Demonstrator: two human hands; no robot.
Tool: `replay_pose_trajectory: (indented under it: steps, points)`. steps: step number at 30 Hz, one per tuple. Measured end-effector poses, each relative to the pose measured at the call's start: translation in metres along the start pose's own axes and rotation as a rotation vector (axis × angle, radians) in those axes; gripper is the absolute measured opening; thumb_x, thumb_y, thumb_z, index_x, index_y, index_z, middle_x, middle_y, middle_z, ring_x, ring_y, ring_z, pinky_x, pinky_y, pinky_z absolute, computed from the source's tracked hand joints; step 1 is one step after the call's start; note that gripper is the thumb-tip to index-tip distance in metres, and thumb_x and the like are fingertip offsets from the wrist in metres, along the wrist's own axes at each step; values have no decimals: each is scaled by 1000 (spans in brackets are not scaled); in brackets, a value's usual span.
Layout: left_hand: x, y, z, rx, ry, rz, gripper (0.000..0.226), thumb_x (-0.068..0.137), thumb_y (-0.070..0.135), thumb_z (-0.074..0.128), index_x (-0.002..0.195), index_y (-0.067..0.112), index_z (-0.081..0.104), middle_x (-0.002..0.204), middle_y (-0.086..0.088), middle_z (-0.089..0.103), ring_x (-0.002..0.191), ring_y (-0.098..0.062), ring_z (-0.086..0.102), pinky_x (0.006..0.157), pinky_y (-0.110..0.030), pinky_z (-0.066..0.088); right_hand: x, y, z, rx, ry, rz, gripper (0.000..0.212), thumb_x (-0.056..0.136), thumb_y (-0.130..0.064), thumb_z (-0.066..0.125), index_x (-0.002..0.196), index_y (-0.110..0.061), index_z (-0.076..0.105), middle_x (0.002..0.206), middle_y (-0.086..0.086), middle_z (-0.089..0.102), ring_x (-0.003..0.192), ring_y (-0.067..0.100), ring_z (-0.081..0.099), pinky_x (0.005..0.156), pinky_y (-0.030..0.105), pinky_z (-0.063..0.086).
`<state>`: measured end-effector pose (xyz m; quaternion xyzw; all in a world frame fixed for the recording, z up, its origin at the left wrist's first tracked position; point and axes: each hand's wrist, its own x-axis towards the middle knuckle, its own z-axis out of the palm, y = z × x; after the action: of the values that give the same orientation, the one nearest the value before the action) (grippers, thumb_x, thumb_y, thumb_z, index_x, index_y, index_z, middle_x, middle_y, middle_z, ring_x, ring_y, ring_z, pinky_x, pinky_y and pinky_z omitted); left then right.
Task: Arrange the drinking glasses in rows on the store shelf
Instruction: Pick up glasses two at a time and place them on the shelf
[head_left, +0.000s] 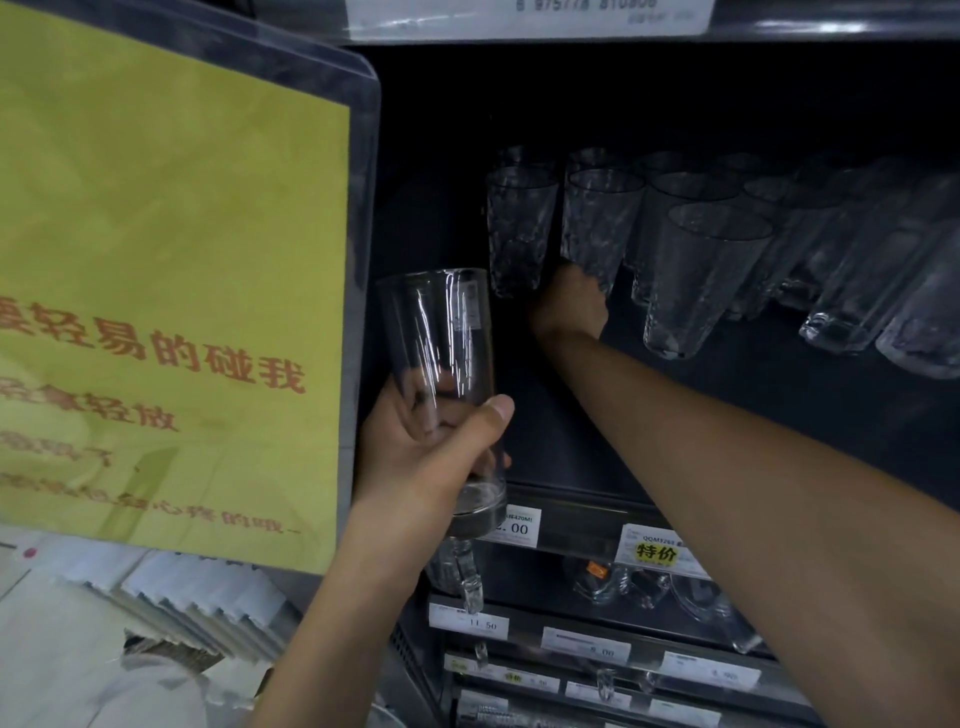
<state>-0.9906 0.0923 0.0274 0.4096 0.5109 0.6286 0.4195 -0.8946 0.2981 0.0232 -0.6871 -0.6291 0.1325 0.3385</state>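
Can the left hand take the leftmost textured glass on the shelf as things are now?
Probably not: the left hand grips a smooth glass, so it is full. The way to the leftmost textured glass looks free, though.

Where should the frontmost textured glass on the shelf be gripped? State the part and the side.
Best grip: probably its narrow lower body, from the open shelf front. The frontmost textured glass stands upright, tapers toward its base, and other glasses crowd behind it.
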Motion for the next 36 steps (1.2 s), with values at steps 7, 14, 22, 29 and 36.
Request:
replay_pose_trajectory:
  steps: [7, 14, 22, 29, 36]
  points:
    - [-4, 1, -1, -33, -20, 43, 55, 73, 21, 73, 112, -12, 52, 78, -25, 63, 59, -22, 66, 58, -22, 54, -1, -2, -1, -57, 16, 9, 28, 97, -5, 51, 124, -3, 57, 129, 19, 59, 120, 35, 57, 93, 40, 48]
    - [-7, 3, 1, -27, -4, 52, 65, 64, 31, 71, 111, -10, 52, 77, -23, 66, 59, -21, 67, 59, -23, 55, -2, -3, -1, -91, 14, 5, 31, 96, 0, 50, 126, -2, 55, 130, 19, 59, 119, 33, 58, 93, 39, 48]
    - [-8, 1, 3, -17, -14, 50, 63, 65, 31, 71, 112, -6, 53, 79, -20, 68, 61, -21, 69, 62, -24, 56, -2, -4, 1, -143, 24, -17, 29, 97, 0, 48, 125, -1, 55, 129, 18, 58, 119, 32, 57, 92, 39, 48]
    - [-6, 2, 5, -43, 20, 28, 57, 61, 34, 71, 101, -5, 59, 78, -28, 64, 60, -23, 68, 63, -31, 55, 0, -2, 3, -141, 20, -21, 27, 96, 1, 49, 122, -2, 57, 127, 17, 60, 118, 31, 58, 91, 38, 49]
    - [-1, -5, 2, -37, 35, 1, 40, 78, 21, 74, 105, -5, 60, 72, -21, 69, 59, -23, 68, 59, -27, 56, 1, -1, 3, -115, 17, -18, 25, 96, 0, 50, 120, 0, 60, 126, 18, 62, 116, 32, 60, 90, 37, 50]
